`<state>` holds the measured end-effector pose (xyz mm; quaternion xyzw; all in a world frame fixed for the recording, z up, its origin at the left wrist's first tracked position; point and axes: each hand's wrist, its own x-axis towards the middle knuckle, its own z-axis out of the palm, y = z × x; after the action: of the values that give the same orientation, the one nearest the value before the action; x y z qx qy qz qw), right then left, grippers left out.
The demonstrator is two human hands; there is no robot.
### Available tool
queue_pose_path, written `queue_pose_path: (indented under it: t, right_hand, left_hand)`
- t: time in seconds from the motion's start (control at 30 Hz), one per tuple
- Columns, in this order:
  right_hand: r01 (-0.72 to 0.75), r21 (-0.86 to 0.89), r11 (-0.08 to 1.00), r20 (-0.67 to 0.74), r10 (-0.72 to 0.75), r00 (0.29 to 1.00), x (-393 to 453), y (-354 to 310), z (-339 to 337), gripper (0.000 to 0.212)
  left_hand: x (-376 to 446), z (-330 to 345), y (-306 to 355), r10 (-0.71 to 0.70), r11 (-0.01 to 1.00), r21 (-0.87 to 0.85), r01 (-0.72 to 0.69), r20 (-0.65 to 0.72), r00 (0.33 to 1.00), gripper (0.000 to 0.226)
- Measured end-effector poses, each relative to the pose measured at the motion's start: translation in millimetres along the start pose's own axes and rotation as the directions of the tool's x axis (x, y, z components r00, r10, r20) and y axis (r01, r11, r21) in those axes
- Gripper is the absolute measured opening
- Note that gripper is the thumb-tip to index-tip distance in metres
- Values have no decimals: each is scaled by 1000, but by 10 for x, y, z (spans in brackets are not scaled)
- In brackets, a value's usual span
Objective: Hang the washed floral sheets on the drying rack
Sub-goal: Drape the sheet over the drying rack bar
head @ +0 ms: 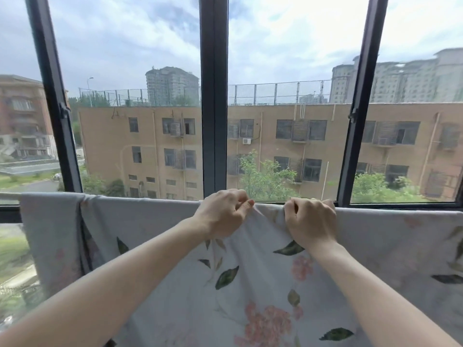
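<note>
Far left: we see a pale grey folded cloth [51, 236] draped over the thin white rack rail [10, 195].
Left hand [223, 214]: clenched, pinching the top edge of the pale grey sheet printed with pink flowers and green leaves [250, 284].
Right hand [310, 221]: fisted, gripping the same edge just beside.
Sheet: hanging before the dark-framed window [214, 96].

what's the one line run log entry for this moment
step: hanging sheet | left hand: pinching top edge of floral sheet | right hand: gripping same edge | sheet: draped along rail by window
</note>
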<state>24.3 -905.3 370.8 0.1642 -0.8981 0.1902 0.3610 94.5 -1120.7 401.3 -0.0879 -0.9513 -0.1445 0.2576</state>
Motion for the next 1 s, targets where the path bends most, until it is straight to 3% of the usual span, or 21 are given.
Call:
queue_pose_path:
  t: [0.07, 0.17, 0.3, 0.5, 0.7, 0.9, 1.0]
  right_hand:
    - [-31, -28, 999, 18, 32, 999, 51, 43, -38, 52]
    - [-81, -79, 994, 32, 83, 996, 58, 66, -67, 54]
    - [-110, -109, 988, 40, 115, 993, 58, -38, -31, 54]
    - [-110, -122, 986, 11, 113, 994, 63, -180, 45, 56]
    - [-200, -69, 977, 5, 201, 980, 29, -217, 28, 51]
    - [94, 107, 990, 28, -98, 995, -118, -1022, 245, 33]
    - [143, 111, 983, 23, -147, 989, -133, -1402, 375, 38]
  left_hand:
    - [-121, -148, -316, 24, 996, 87, -20, -35, 999, 34]
    - [-331, -328, -887, 17, 964, 265, 0, -61, 998, 61]
    - [-495, -466, -1377, 41, 949, 317, 4, -136, 990, 76]
    - [-513, -527, -1526, 26, 941, 336, 40, -188, 982, 71]
    - [-483, -435, -1374, -15, 956, 286, 67, -180, 984, 65]
    - [-425, -392, -1203, -27, 959, 274, 77, -181, 983, 63]
    - [-458, -406, -1232, -41, 957, 275, 89, -177, 983, 64]
